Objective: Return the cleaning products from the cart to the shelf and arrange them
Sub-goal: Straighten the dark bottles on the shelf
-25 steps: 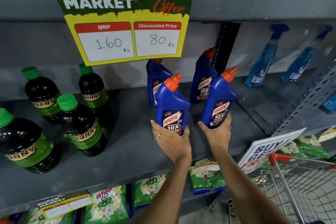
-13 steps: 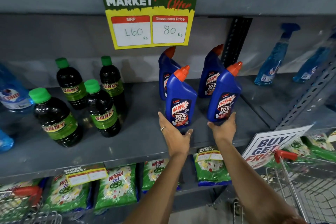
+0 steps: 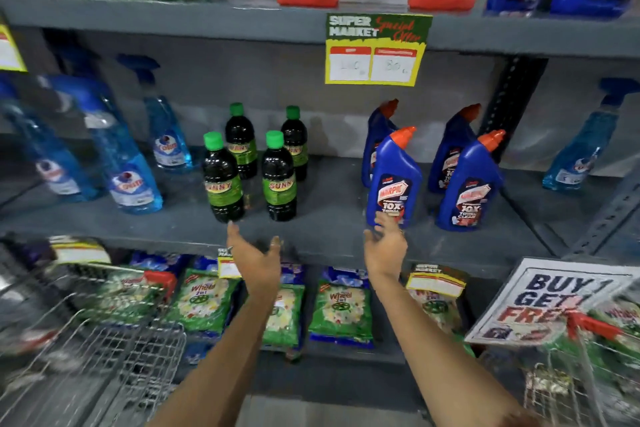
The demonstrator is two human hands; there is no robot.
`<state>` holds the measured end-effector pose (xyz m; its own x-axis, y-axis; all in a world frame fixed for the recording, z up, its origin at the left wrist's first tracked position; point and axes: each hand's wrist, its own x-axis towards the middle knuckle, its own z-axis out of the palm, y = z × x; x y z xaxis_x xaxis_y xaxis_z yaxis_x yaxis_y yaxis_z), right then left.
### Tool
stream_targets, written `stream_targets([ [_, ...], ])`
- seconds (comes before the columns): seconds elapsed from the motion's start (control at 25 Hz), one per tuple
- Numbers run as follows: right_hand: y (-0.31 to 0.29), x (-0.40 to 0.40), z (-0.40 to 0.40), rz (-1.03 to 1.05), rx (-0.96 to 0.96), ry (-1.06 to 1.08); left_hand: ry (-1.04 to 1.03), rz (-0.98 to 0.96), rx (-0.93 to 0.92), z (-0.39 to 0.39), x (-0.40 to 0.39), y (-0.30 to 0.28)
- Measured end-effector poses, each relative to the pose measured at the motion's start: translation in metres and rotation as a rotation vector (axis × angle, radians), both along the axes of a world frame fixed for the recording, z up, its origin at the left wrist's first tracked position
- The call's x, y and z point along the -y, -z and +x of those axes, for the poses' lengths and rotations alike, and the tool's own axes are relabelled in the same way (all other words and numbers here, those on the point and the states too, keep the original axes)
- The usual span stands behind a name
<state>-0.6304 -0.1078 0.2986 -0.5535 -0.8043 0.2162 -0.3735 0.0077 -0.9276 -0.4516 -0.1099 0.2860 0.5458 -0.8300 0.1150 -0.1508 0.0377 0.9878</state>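
Several blue Harpic bottles with orange caps stand upright on the grey middle shelf (image 3: 332,232), two in front (image 3: 393,180) (image 3: 469,184) and two behind. Left of them stand several dark Sunny bottles (image 3: 278,177) with green caps. My left hand (image 3: 256,260) is open in front of the shelf edge, below the Sunny bottles, and holds nothing. My right hand (image 3: 386,250) is open too, its fingertips just at the base of the front left Harpic bottle, not gripping it.
Blue spray bottles (image 3: 131,163) stand at the shelf's left, one more (image 3: 581,152) at the far right. Green Wheel packets (image 3: 341,308) fill the lower shelf. A wire cart (image 3: 104,350) is at bottom left, another cart's red handle (image 3: 592,324) at bottom right.
Both hands have let go of the two front Harpic bottles and drawn back. My left hand has moved left toward the Sunny bottles. The view has pulled back and shifted left.
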Motion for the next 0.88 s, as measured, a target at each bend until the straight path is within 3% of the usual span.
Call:
stream_targets([
  [0.24, -0.005, 0.019, 0.072, 0.043, 0.049, -0.185, -0.046, 0.012, 0.058, 0.075, 0.023, -0.019],
  [0.48, -0.011, 0.062, 0.120, 0.068, 0.043, -0.258, 0.080, 0.091, 0.050, 0.109, 0.070, -0.019],
  [0.68, 0.001, 0.095, 0.137, 0.135, 0.024, -0.226, 0.232, 0.170, 0.113, 0.120, 0.101, -0.006],
  [0.88, 0.009, 0.102, 0.142, 0.124, -0.001, -0.152, 0.136, 0.145, 0.094, 0.116, 0.108, -0.004],
])
